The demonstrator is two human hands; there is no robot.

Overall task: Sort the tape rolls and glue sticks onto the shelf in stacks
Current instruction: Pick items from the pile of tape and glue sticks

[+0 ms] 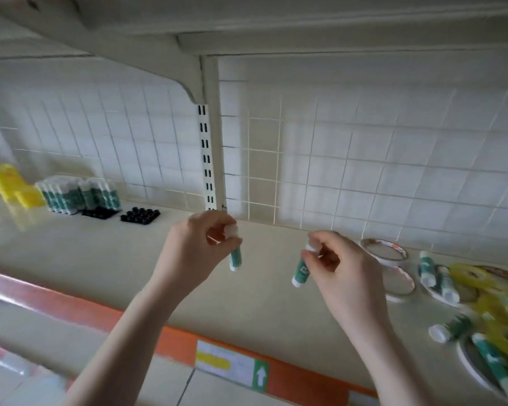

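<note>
My left hand (201, 244) pinches a green-and-white glue stick (235, 259) by its cap, and the stick hangs down above the cream shelf (100, 259). Another glue stick (301, 272) is pinched the same way by my right hand (338, 268), a little to the right. On the shelf at the right lies a jumble of loose glue sticks (446, 284), white tape rolls (384, 250) and yellow clear tape rolls (472, 276). At the back left, several glue sticks (77, 194) stand upright in packed rows.
Two black trays (141, 215) sit next to the standing glue sticks, and yellow boxes (9, 183) lie at the far left. A slotted upright post (207, 159) and wire grid back the shelf. An orange price rail (188, 341) edges the front. Another shelf hangs overhead.
</note>
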